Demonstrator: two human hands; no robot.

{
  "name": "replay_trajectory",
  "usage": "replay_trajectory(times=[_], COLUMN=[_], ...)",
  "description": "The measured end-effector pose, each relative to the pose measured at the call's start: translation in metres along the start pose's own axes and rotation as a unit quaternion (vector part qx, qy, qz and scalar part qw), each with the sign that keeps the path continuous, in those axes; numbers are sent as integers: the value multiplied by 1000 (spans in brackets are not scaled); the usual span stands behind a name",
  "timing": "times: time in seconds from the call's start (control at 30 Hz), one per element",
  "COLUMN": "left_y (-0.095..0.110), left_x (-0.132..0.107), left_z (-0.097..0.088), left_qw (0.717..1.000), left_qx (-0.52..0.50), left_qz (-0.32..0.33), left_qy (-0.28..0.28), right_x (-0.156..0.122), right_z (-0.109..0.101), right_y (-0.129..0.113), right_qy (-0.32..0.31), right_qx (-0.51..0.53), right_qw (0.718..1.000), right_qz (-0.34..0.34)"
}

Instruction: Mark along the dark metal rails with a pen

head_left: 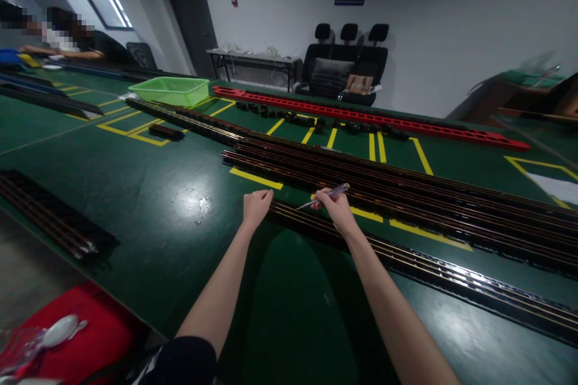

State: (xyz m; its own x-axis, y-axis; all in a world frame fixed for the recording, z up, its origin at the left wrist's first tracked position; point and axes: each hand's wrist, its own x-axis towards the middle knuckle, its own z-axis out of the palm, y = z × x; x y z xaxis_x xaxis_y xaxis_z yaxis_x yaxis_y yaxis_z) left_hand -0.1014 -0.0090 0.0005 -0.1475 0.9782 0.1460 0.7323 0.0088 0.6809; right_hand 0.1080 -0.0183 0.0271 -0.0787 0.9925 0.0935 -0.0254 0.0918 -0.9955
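Note:
A long black rail (406,255) with thin, shiny gold-coloured lines runs across the table in front of me, from the middle to the right edge. My left hand (256,207) is closed at its left end, the fingertips mostly hidden. In my right hand (335,207) is a slim screwdriver (336,190) with a clear handle, held like a pen. Its thin shaft slants down to the left, with the tip just over the rail, close to my left hand. Whether the tip touches the rail I cannot tell.
Several similar dark rails (361,174) lie side by side beyond. Other rails (49,213) lie at the left edge. Further back are a green basket (171,91), a long red rack (361,115) and small black parts (298,120). Two people (81,42) sit at the far left.

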Motion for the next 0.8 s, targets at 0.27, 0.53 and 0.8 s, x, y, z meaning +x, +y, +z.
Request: replay_trajectory(times=[0.27,0.53,0.8], left_y=[-1,10,43], left_x=[-2,-8,-33], left_z=[2,-1,9], left_qw=[999,986,969], left_qx=[-39,71,121], left_qz=[15,114,194], left_qy=[25,100,99], right_x=[-1,-6,-15], right_z=[-1,-9,-22], right_y=[-1,-3,-6], right_qy=[3,-8,-20], right_qx=[-22,-55,-75], right_qw=[1000,998,997], right_qz=[-7,-25,-30])
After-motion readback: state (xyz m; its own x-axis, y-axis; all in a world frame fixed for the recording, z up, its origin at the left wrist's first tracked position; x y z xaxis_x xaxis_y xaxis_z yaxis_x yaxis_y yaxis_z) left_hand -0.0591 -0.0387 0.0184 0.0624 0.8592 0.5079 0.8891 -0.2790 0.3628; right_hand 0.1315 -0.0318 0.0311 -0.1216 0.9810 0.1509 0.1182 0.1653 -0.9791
